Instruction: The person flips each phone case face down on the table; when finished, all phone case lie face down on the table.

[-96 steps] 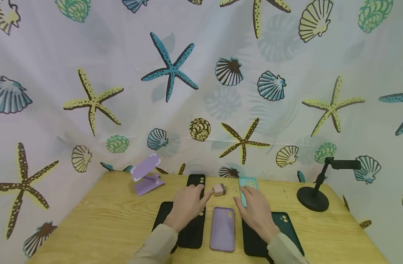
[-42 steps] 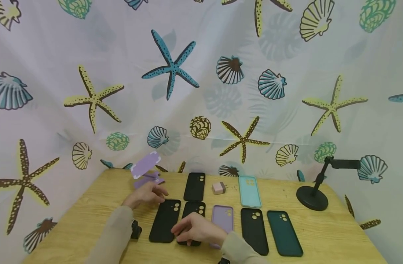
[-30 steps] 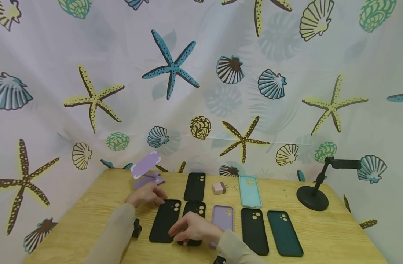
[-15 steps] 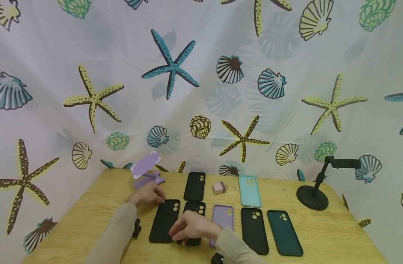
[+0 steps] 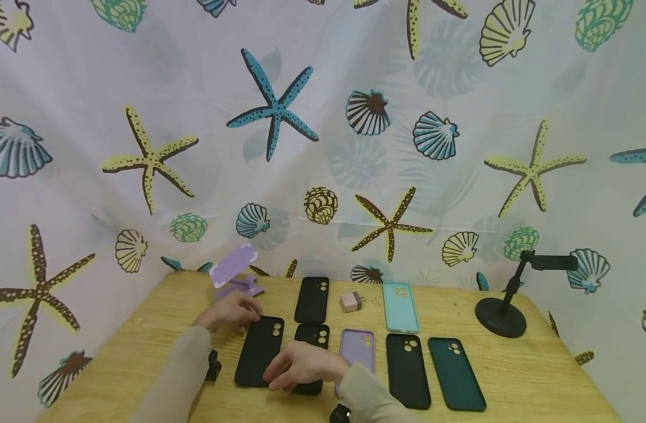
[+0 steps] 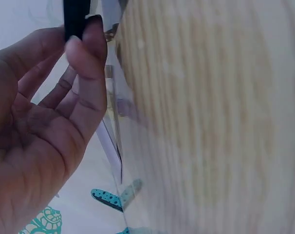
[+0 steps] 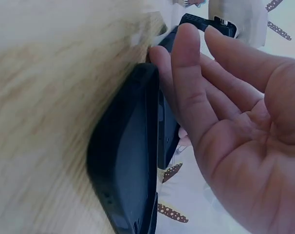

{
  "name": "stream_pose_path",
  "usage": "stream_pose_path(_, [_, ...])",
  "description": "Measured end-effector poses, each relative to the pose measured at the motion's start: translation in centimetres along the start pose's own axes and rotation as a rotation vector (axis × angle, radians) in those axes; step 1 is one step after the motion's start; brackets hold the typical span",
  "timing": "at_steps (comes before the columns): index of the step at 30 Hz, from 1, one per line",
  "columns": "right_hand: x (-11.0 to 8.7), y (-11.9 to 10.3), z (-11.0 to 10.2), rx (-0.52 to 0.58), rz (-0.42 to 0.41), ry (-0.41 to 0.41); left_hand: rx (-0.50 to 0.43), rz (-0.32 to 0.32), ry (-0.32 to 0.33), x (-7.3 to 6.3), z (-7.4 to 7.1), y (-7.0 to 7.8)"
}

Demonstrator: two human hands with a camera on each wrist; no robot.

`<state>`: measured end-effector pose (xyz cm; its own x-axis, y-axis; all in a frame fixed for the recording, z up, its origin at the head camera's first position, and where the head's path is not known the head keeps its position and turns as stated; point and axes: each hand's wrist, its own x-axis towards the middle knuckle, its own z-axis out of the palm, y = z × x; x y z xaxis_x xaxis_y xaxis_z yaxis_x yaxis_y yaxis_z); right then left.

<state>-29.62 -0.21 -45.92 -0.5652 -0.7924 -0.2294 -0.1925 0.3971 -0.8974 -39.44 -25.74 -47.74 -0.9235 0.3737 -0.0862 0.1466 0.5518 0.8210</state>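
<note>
Pinched at its upper left corner by my left hand (image 5: 227, 314) is a black phone case (image 5: 258, 352), which lies leftmost in the row. In the left wrist view, thumb and fingertips close on a dark end of this case (image 6: 77, 19). My right hand (image 5: 307, 361) hovers over a second black phone case (image 5: 314, 333), its fingertips at the lower right corner of the first. In the right wrist view, thumb and index finger stand apart in front of the first case's edge. Part of the second case is hidden under the hand.
To the right lie a purple case (image 5: 357, 346), another black case (image 5: 409, 373) and a dark green case (image 5: 457, 376). Behind are a black case (image 5: 312, 299), a pink charger (image 5: 351, 301) and a turquoise case (image 5: 401, 308). A lilac stand (image 5: 233, 267) and black stand (image 5: 499, 317) flank them.
Both hands have left the middle of the row and come to the leftmost black phone case. Since half a second ago, that case and both hands have shifted slightly left.
</note>
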Motion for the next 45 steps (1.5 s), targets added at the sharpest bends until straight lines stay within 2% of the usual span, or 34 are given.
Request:
stream_pose_path(9, [0.4,-0.4,0.6,0.022,0.026,0.049,-0.137,-0.018,-0.024,-0.2,-0.4,-0.4])
stream_pose_path(13, [0.6,-0.4,0.9,0.091,0.045,0.077,-0.193,-0.023,-0.031,-0.2,-0.3,-0.5])
stream_pose_path(17, [1.0,-0.3,1.1,0.182,0.080,0.067,-0.231,-0.028,-0.027,-0.3,0.0,-0.2])
stream_pose_path(22, [1.5,-0.2,1.6,0.251,0.112,0.112,-0.257,-0.025,0.017,-0.5,0.3,0.6])
stream_pose_path(27, [1.8,0.0,2.1,0.293,0.092,0.165,-0.287,-0.033,0.057,-0.3,0.7,1.4])
stream_pose_path(32, [1.6,0.1,2.1,0.278,0.058,0.203,-0.315,-0.052,0.068,-0.2,1.0,1.5])
stream_pose_path(40, [0.9,0.0,2.2,0.303,-0.020,0.352,-0.348,-0.021,-0.008,-0.5,1.1,0.9])
stream_pose_path(45, [0.7,0.0,2.2,0.353,-0.023,0.370,-0.360,0.000,-0.049,-0.7,1.2,0.6])
